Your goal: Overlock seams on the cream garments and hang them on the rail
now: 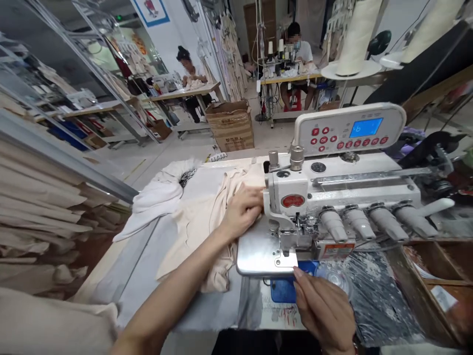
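A white overlock sewing machine [293, 182] stands before me, its metal cloth plate [254, 254] jutting to the left. My left hand [244, 211] lies behind that plate with its fingers curled on beige fabric [195, 217]; the fingertips are partly hidden beside the machine head. The fabric spreads leftward over the table in loose folds. At the plate's front right corner is my right hand [325, 308], thumb and fingers pressed together. Whatever it may pinch there is too small or hidden to make out.
White cloth [158, 192] lies at the table's left. Thread cones [358, 37] stand behind the control panel [351, 129]. A wooden compartment box [424, 281] is at the right. Beyond the table are a cardboard box [231, 125] and two people at sewing machines.
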Motion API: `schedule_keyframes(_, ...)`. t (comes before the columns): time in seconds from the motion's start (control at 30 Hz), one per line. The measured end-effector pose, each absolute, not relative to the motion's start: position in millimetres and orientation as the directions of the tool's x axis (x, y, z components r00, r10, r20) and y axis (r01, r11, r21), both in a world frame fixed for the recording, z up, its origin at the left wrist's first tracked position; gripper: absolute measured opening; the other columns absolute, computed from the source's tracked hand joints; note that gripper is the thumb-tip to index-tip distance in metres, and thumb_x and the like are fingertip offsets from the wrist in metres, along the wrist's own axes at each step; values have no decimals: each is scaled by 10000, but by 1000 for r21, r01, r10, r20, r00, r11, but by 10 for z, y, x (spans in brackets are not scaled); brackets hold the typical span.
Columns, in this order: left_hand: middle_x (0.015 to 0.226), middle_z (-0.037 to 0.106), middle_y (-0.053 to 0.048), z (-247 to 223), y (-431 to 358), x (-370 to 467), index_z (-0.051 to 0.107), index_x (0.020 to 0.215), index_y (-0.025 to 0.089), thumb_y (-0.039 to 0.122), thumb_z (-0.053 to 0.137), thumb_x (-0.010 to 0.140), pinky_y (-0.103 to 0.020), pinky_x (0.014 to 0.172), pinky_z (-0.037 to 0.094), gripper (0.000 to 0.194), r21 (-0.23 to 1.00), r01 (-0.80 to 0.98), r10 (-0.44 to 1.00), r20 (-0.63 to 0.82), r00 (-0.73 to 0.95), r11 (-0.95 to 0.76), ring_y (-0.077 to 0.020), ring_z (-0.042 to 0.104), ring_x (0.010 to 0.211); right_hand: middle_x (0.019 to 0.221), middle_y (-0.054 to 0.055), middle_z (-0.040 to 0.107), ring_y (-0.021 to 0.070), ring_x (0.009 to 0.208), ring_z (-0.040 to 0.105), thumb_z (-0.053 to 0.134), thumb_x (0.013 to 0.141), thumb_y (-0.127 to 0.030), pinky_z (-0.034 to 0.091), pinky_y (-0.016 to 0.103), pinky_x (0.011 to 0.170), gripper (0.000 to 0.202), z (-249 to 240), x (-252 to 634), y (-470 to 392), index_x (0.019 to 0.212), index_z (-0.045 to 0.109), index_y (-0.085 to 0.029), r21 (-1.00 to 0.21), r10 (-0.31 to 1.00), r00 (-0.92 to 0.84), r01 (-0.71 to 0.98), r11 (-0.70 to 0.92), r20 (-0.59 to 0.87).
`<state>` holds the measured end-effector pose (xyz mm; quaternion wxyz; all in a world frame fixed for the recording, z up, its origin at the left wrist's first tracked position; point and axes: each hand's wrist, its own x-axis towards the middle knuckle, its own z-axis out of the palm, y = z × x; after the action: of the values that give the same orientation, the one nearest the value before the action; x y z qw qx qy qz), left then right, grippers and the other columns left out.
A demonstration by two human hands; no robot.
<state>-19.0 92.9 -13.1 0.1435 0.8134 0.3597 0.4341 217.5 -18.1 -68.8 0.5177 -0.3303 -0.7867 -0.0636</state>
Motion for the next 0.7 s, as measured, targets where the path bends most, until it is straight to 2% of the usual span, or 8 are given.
schedule_keyframes(0.17, 1069, 809, -32, -281, -28, -233, 779, 1094, 271, 20, 560, 905, -526, 1221, 398, 384, 507, 483, 685, 649, 331, -714, -225, 708, 1171, 844, 58, 792, 168, 637, 738, 442, 1084, -106, 571, 267, 560, 494, -586, 2138, -187, 1578, 446, -122, -219, 425, -322, 517, 827, 846)
schedule_keyframes(0.33, 1049, 804, -15, -281, -220, -206, 778, 1045, 269, 23, 537, 929, -588, 1298, 242, 364, 477, 504, 661, 692, 289, -720, -229, 690, 1209, 773, 42, 753, 146, 549, 649, 415, 1093, -113, 477, 261, 513, 467, -569, 1960, -166, 1558, 454, -111, -127, 365, -423, 494, 860, 829)
schedule_keyframes(0.47, 1096, 791, -27, -242, -188, -203, 781, 1043, 278, 51, 521, 948, -593, 1286, 277, 357, 484, 505, 670, 681, 295, -714, -233, 673, 1250, 677, 0, 701, 129, 520, 588, 482, 1085, -116, 436, 252, 530, 537, -586, 1896, -162, 1614, 396, -135, -56, 345, -429, 558, 828, 835)
schedule_keyframes(0.53, 1316, 721, -62, -292, -251, -290, 727, 1238, 302, 126, 557, 976, -550, 1247, 375, 359, 463, 536, 653, 719, 239, -706, -239, 622, 1337, 652, -3, 679, 130, 505, 558, 502, 1072, -103, 430, 250, 525, 578, -597, 1888, -161, 1632, 362, -127, -43, 324, -422, 552, 833, 847)
schedule_keyframes(0.57, 1454, 635, -86, -349, -299, -362, 636, 1388, 318, 203, 606, 979, -540, 1223, 416, 425, 455, 568, 640, 748, 175, -686, -257, 572, 1401, 649, -1, 674, 131, 505, 555, 513, 1061, -85, 436, 248, 526, 594, -600, 1885, -160, 1634, 358, -124, -46, 316, -414, 545, 837, 853)
schedule_keyframes(0.63, 1644, 420, -147, -527, -408, -550, 380, 1597, 313, 418, 748, 903, -586, 1203, 430, 793, 481, 654, 659, 751, 36, -584, -331, 442, 1509, 619, -14, 648, 127, 481, 544, 530, 1048, -72, 440, 241, 514, 595, -598, 1877, -159, 1623, 386, -131, -67, 319, -391, 537, 841, 863)
schedule_keyframes(0.67, 1669, 371, -170, -638, -462, -652, 319, 1626, 295, 508, 802, 835, -636, 1211, 396, 951, 521, 695, 711, 703, -20, -495, -373, 398, 1530, 609, -20, 642, 123, 468, 547, 529, 1048, -77, 446, 236, 507, 582, -596, 1874, -157, 1614, 409, -140, -81, 324, -378, 535, 841, 867)
schedule_keyframes(0.7, 1662, 383, -181, -750, -512, -751, 342, 1620, 279, 566, 823, 787, -685, 1221, 344, 1003, 570, 720, 786, 616, -56, -395, -406, 386, 1530, 612, -22, 652, 122, 462, 560, 525, 1051, -86, 457, 232, 505, 567, -595, 1872, -155, 1606, 427, -151, -94, 329, -363, 535, 839, 872)
